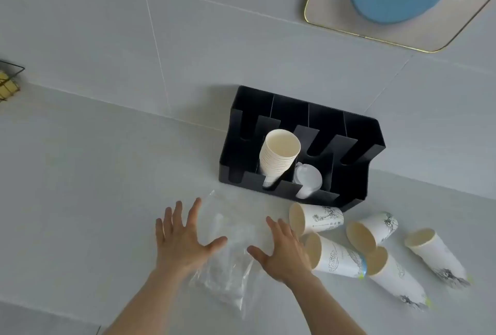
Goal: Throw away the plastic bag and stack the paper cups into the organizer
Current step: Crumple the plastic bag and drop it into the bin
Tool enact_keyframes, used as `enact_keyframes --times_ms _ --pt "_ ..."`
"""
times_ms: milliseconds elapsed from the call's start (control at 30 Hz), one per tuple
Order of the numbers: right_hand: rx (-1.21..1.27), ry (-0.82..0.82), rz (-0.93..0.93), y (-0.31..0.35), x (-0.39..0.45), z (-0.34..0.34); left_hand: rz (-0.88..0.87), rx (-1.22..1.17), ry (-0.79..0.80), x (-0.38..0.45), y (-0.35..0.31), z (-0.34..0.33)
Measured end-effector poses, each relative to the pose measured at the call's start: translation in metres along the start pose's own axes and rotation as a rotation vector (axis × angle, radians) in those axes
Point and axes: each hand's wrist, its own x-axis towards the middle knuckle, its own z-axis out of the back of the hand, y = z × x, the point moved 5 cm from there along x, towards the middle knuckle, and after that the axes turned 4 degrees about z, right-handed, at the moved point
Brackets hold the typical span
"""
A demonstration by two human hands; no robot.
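Note:
A clear plastic bag (228, 254) lies flat on the pale counter between my hands. My left hand (182, 238) hovers open over its left edge, fingers spread. My right hand (281, 251) is open over its right edge, beside the cups. Several printed paper cups lie on their sides to the right, among them one (316, 218) by the organizer, one (338, 256) near my right hand and one (437, 256) farthest right. The black organizer (357, 189) stands against the wall, holding a stack of plain cups (279, 157) and white lids (308, 179).
A black wire basket (8, 82) with something yellow hangs at the left edge. A gold-rimmed picture (402, 4) with a blue shape is on the tiled wall above. The counter's front edge (53, 310) runs along the bottom left.

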Motion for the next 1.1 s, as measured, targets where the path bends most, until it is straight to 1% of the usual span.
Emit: enact_keyframes --times_ms 33,100,233,300,400,467,533,633,733,800,867,967,1100 --pt "0.017 0.014 -0.031 -0.002 0.002 -0.004 0.019 0.0 0.05 0.0 0.004 -0.005" --pt "0.019 0.019 -0.112 -0.006 0.004 -0.011 0.064 -0.008 0.103 0.001 0.012 -0.015" --pt "0.175 0.025 -0.264 -0.01 0.003 -0.03 0.119 -0.06 0.154 -0.005 0.026 -0.036" --pt "0.252 0.008 -0.29 -0.01 0.002 -0.036 0.118 -0.064 0.111 -0.008 0.029 -0.04" --pt "0.281 -0.058 -0.304 -0.014 0.003 -0.039 0.106 -0.111 0.024 -0.01 0.026 -0.038" --pt "0.332 -0.086 -0.321 -0.017 0.003 -0.039 0.125 -0.164 0.016 -0.011 0.023 -0.036" --pt "0.439 -0.114 -0.334 -0.021 0.002 -0.038 0.154 -0.238 0.025 -0.011 0.021 -0.038" --pt "0.751 -0.113 -0.363 -0.024 -0.001 -0.037 0.202 -0.347 0.078 -0.014 0.018 -0.045" --pt "0.945 -0.042 -0.317 -0.023 -0.003 -0.036 0.226 -0.404 0.135 -0.023 0.01 -0.051" --pt "1.008 0.008 -0.282 -0.02 -0.004 -0.032 0.235 -0.442 0.123 -0.032 0.006 -0.05" --pt "1.037 0.05 -0.254 -0.02 -0.005 -0.03 0.268 -0.501 0.068 -0.041 0.005 -0.047" --pt "0.994 0.088 -0.211 -0.023 -0.008 -0.023 0.356 -0.607 0.018 -0.056 0.002 -0.042" --pt "0.958 0.039 -0.15 -0.027 -0.007 -0.009 0.417 -0.654 -0.049 -0.082 -0.01 -0.033"
